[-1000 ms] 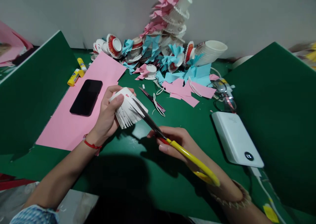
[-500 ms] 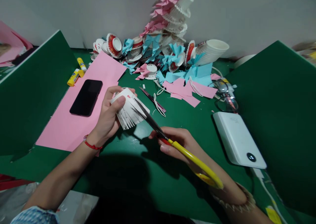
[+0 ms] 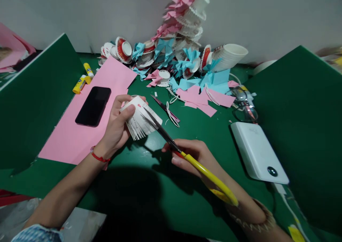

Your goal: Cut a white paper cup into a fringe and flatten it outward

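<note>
The white paper cup (image 3: 137,122) is at the left hand (image 3: 116,124), its slit side turned toward the right hand (image 3: 193,149); the left is much the nearer, touching it. The left hand pinches the cup between the thumb, laid over the near face, and the fingers behind it. The right hand grips the yellow-handled scissors (image 3: 191,159), fingers curled at the handles. Their long axis runs slantwise from beside the right wrist, forward and leftward, to tips that lie across the cup just right of the left thumb. The blades look slightly parted; whether a strip sits between them is hard to tell.

Counted: one cup and one pair of scissors in the hands. On the bench (image 3: 224,131) there are one dark pointed tool (image 3: 165,108), beyond and between the hands; one phone (image 3: 93,106) on one large pink sheet (image 3: 61,140), left of the left hand; two glue sticks (image 3: 79,84), farther forward there; one white power bank (image 3: 258,151) and one pair of glasses (image 3: 244,113), right of the right hand. The decorated cups (image 3: 125,49) beyond both hands overlap too much to count.
</note>
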{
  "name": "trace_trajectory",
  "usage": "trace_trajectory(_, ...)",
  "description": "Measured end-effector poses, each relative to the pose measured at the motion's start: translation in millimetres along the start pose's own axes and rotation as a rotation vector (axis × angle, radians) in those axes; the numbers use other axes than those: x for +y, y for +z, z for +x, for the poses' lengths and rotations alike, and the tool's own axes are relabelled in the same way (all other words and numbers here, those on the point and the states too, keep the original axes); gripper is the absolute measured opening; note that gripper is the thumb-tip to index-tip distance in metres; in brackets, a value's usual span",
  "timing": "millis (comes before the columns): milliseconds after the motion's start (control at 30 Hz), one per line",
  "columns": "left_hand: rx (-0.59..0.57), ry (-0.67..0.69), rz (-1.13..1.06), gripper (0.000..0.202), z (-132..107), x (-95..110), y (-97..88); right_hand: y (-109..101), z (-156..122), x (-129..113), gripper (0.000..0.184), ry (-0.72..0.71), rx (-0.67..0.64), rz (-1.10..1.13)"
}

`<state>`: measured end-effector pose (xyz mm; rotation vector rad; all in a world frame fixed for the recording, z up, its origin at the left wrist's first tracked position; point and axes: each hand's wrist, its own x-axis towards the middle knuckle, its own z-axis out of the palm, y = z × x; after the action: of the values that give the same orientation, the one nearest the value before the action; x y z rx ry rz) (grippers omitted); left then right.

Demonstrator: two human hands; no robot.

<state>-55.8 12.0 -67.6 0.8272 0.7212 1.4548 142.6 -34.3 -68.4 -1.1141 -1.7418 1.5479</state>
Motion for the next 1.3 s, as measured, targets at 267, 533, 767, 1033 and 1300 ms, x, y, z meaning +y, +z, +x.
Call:
trace_trajectory(267, 0.025, -0.014, 0.022, 0.031, 2.0, -0.7, -1.2, 0.4, 1.3, -1.8, 0.025, -0.038, 0.026, -0.056)
trace_trajectory(533, 0.002, -0.03, -0.002, 0.026, 3.4, -3.9, -3.9, 0.5, 2.5, -2.0, 0.025, -0.06, 0.057, -0.108)
trace_trajectory(767, -0.009, -0.04, -0.023, 0.025, 4.3, -5.9, -5.7, 1.8, 2.5, -2.1, 0.025, -0.086, 0.072, -0.146)
trace_trajectory(1033, -0.037, -0.042, -0.047, 0.03, 8.1, -7.9, -8.0, 1.1, 1.3, 1.4, 0.033, -0.095, 0.092, -0.226)
trace_trajectory(1300, -0.046, -0.044, -0.048, 0.029, 8.2, -7.2, -8.7, 2.9, 2.1, 3.2, 0.034, -0.12, 0.105, -0.238)
